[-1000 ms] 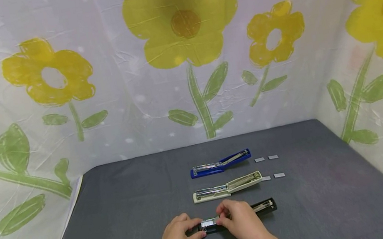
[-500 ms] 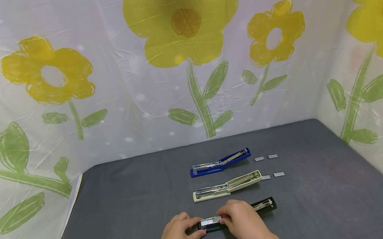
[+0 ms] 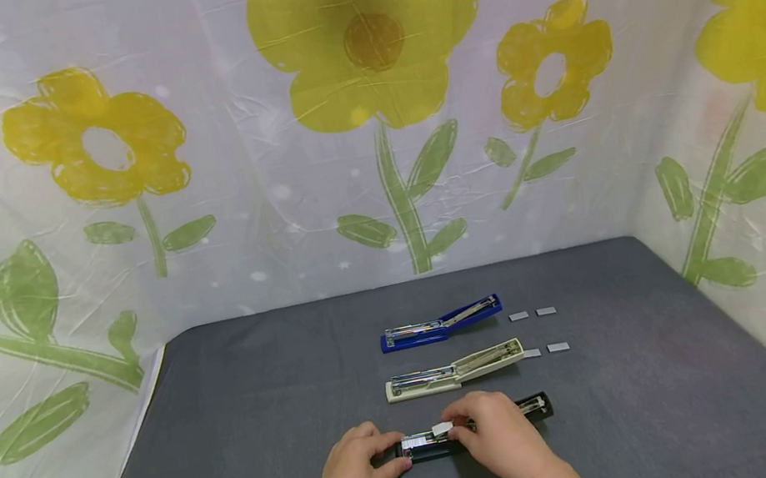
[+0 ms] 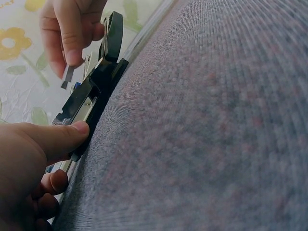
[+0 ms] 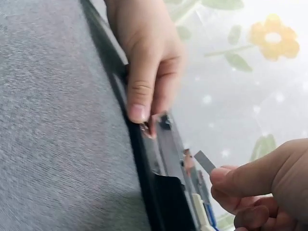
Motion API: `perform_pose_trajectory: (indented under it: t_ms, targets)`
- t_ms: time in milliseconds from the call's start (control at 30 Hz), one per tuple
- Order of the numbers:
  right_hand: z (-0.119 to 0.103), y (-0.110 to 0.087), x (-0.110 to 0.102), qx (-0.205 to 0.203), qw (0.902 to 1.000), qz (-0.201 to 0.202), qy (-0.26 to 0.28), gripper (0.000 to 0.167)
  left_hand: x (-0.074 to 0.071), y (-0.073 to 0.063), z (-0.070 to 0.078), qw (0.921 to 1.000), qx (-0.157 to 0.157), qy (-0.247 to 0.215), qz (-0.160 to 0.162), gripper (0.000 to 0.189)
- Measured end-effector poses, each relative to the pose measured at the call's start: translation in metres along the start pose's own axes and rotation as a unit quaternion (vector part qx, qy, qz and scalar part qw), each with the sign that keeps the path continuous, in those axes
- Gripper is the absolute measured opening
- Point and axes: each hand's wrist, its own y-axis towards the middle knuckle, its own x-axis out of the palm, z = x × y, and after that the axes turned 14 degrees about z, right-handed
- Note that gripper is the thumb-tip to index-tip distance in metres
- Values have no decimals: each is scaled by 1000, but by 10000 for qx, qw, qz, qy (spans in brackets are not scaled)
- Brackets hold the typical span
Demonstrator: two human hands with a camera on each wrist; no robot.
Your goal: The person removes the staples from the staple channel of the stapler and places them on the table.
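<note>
A black stapler (image 3: 533, 407) lies flat and opened out on the grey table (image 3: 267, 410), its metal staple channel (image 3: 417, 442) facing up. My left hand (image 3: 394, 450) grips the stapler's left end, thumb (image 4: 65, 136) against the near side of the black stapler (image 4: 98, 82). My right hand (image 3: 455, 430) pinches a short strip of staples (image 3: 443, 428) just above the channel. The left wrist view has that staple strip (image 4: 67, 77) hanging from the right hand's fingertips (image 4: 72, 53). In the right wrist view the staple strip (image 5: 204, 161) sticks out over the black stapler (image 5: 161, 178).
A cream stapler (image 3: 454, 371) and a blue stapler (image 3: 440, 322) lie opened out farther back. Several loose staple strips lie right of them, one strip (image 3: 557, 347) by the cream stapler and another strip (image 3: 545, 311) by the blue. Flower-print sheets (image 3: 383, 146) wall the table.
My right hand has drawn slightly right and up from the staple channel, and the staple strip now shows tilted between its fingertips. The left hand has kept its hold.
</note>
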Motion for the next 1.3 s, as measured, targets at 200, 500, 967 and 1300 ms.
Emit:
perform_pose_trajectory:
  t_ms: [200, 500, 967, 1300]
  targets:
    - [1, 1, -14, 277, 9992, 84, 274, 14, 0, 0, 1, 10000, -15, 46, -3, 30]
    - [7, 0, -31, 626, 9958, 418, 514, 15, 0, 0, 1, 9999, -44, 108, -41, 30]
    - [18, -3, -57, 1315, 9880, 728, 348, 19, 2, 0, 1, 9999, -54, 114, -64, 30]
    - [30, -4, -76, 1503, 9860, 703, 172, 17, 0, 1, 2, 9998, -93, 158, -99, 30]
